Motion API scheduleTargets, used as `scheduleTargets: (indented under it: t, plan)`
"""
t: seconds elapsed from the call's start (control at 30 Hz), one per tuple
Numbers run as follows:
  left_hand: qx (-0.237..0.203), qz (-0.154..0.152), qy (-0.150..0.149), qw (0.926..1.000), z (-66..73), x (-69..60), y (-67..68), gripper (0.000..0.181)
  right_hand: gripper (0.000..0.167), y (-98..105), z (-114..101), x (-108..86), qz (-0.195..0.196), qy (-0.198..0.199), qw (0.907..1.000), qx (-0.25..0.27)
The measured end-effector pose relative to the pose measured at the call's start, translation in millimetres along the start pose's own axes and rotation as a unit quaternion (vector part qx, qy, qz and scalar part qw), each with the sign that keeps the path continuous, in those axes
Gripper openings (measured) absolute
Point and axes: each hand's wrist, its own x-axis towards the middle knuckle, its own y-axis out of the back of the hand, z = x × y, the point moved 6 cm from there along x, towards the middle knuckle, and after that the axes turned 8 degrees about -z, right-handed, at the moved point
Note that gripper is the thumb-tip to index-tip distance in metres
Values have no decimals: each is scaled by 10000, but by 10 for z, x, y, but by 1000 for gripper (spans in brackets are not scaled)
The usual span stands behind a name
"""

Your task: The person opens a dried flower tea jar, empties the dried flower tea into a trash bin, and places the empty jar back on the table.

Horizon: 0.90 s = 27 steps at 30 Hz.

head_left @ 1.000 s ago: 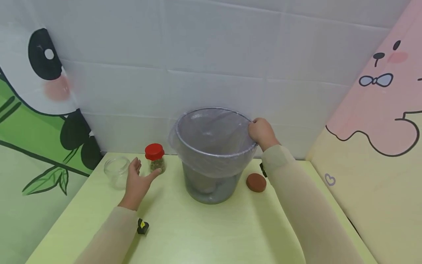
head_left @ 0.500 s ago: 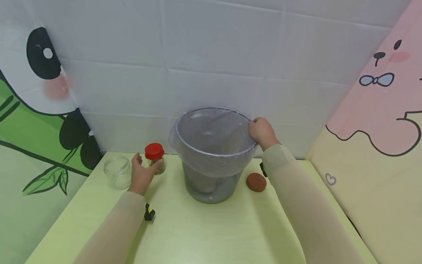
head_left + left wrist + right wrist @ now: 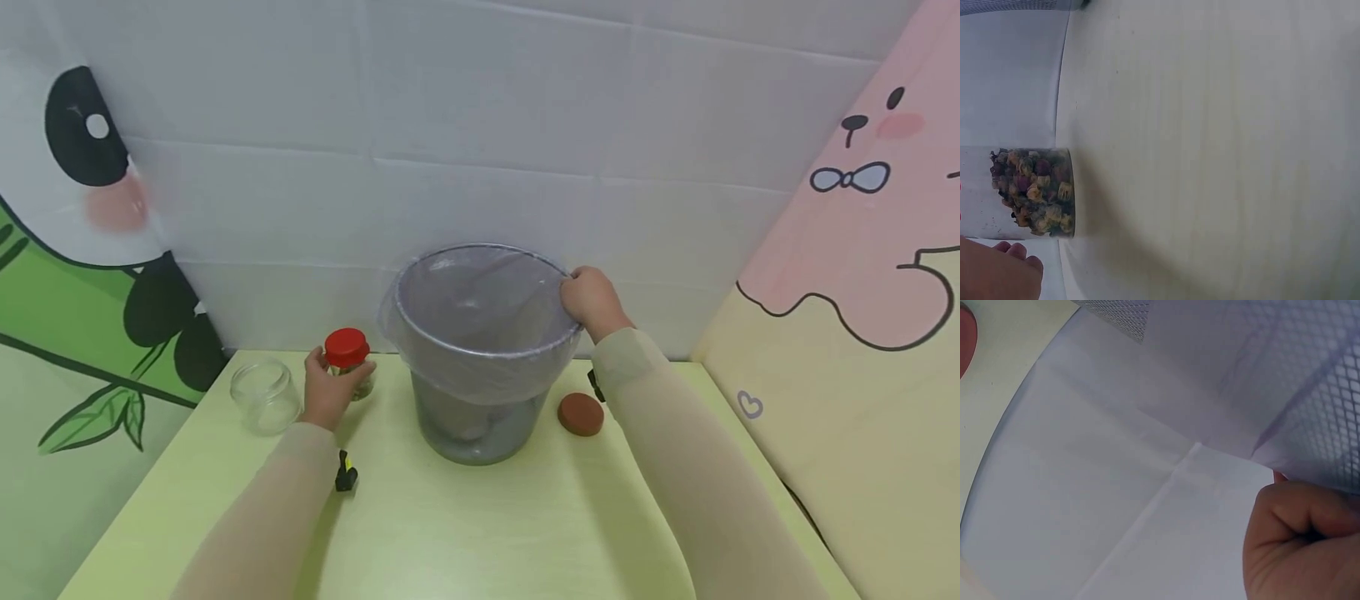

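In the head view, a small clear jar with a red lid (image 3: 347,347) stands on the table at left. My left hand (image 3: 330,396) is around its near side, fingers to the left and thumb across the front. The left wrist view shows dried flower buds (image 3: 1038,190) inside; the visible fingers (image 3: 1019,253) lie just beside the glass, apparently uncurled. My right hand (image 3: 592,302) grips the right rim of a grey mesh trash bin (image 3: 480,429). A translucent bin liner (image 3: 487,379) folds over that rim. The right wrist view shows the curled fist (image 3: 1297,531) beside the liner (image 3: 1210,381).
A lidless clear jar (image 3: 266,396) stands left of my left hand. To the right of the bin lies a brown round lid (image 3: 581,414). A white sheet (image 3: 480,200) hangs behind the table (image 3: 450,533), with cartoon-printed panels on both sides.
My left hand has moved forward and right, from beside the lidless jar to around the red-lidded one. The right hand has kept its hold on the bin rim.
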Motion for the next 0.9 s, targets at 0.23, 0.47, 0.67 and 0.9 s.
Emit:
scheduleTargets:
  t: [0.23,0.47,0.67,0.9]
  plan:
    - [-120,41,295,9995,-87,72,-73,125,50,-2,17,24,-35,-31,10000,-20]
    - [-95,185,292,9994,-139,126,-61,117,48,6,8,8,5,-46,10000,-17]
    - [31,109,338,9994,-165,172,-42,112,48,26,-3,-11,-6,-49,10000,-71]
    - [107,-147,17,9998,-163,207,-105,94,48,2,-2,7,14,2,10000,-75]
